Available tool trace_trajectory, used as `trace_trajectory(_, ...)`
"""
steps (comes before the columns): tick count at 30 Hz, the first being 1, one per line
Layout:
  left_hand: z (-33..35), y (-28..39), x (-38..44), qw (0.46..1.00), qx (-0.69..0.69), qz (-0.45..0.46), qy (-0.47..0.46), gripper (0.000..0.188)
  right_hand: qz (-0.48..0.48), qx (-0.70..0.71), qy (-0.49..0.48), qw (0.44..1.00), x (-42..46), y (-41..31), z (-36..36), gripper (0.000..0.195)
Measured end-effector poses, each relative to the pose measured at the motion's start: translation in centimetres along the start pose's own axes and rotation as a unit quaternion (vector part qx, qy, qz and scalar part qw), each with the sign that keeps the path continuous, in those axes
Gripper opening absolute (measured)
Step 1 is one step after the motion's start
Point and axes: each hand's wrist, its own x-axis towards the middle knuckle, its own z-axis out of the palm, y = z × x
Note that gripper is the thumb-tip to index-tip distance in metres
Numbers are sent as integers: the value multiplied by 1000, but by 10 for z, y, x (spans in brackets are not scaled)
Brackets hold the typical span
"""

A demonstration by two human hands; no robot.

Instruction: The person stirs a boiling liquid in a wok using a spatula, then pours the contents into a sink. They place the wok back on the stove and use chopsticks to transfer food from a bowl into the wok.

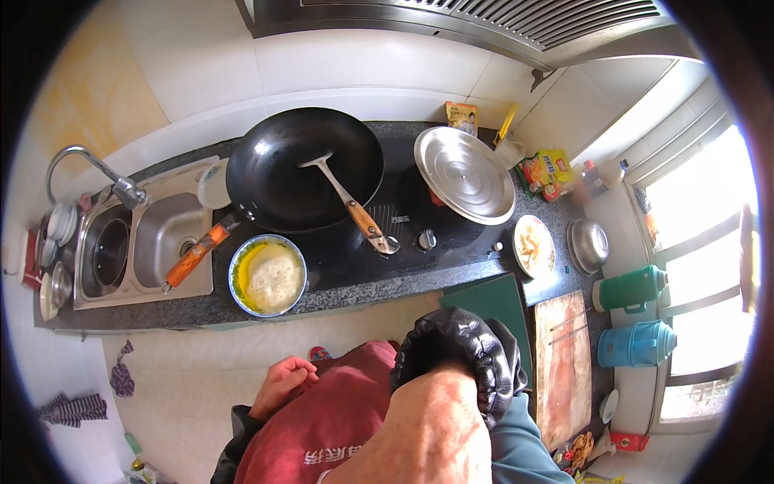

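My left hand hangs by the red apron, fingers loosely curled, with nothing visible in it. My right forearm rises towards the camera out of a black gathered sleeve; the right hand is out of view. Before me a black wok stands on the left of the hob, its wooden handle towards the sink. A metal spatula with a wooden handle rests in it, handle over the near rim. In front of the wok is a bowl of yellow liquid around a pale, bubbly mass.
Right of the wok, a metal lid covers another pan. Further right are a plate of pale food pieces, metal bowls, a wooden board with chopsticks, and green and blue flasks. A double sink lies left.
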Motion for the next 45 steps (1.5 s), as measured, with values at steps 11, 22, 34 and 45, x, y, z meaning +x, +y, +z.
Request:
trace_trajectory(11,55,-18,25,1000,-6,14,2,27,-9,23,-12,1000,-25,-50,11,12)
trace_trajectory(22,91,-33,42,1000,-15,14,11,23,-9,29,-22,999,-42,-86,20,12)
trace_trajectory(34,119,-41,54,999,11,18,24,22,-18,40,-33,998,-51,-118,29,11)
trace_trajectory(45,131,-38,53,999,29,15,37,25,-15,51,-33,998,-56,-127,32,12)
